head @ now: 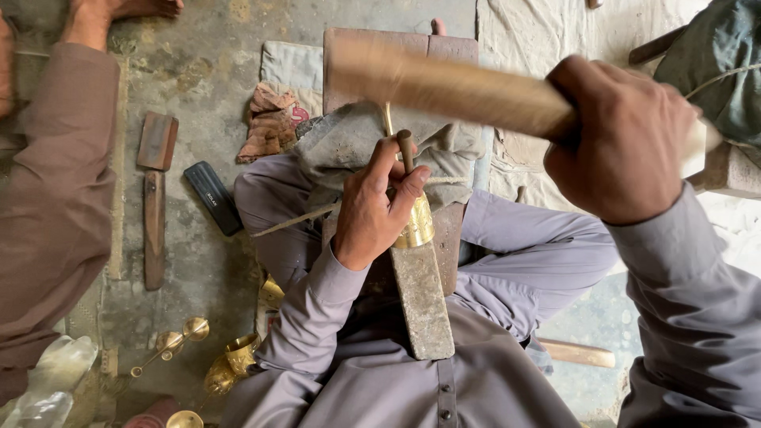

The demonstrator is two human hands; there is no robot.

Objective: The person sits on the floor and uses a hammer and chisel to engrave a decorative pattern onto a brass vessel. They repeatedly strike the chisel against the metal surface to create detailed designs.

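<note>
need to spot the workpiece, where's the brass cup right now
In the head view, centre: the brass cup sits on the end of a grey metal bar, gripped by the left hand.

A polished brass piece [418,223] gleams gold and glossy under the left hand [372,208], set on a rough, matt grey iron bar [422,299]. The right hand [622,139] closes its grip on a pale wooden mallet handle [444,87], blurred but matt. A thin dull metal punch [406,150] stands against the fingers. Crumpled grey cloth [349,143] looks coarse. Shiny brass goblets [230,364] lie on the stained, pitted concrete floor [206,71] beside weathered wood blocks [156,141].
</note>
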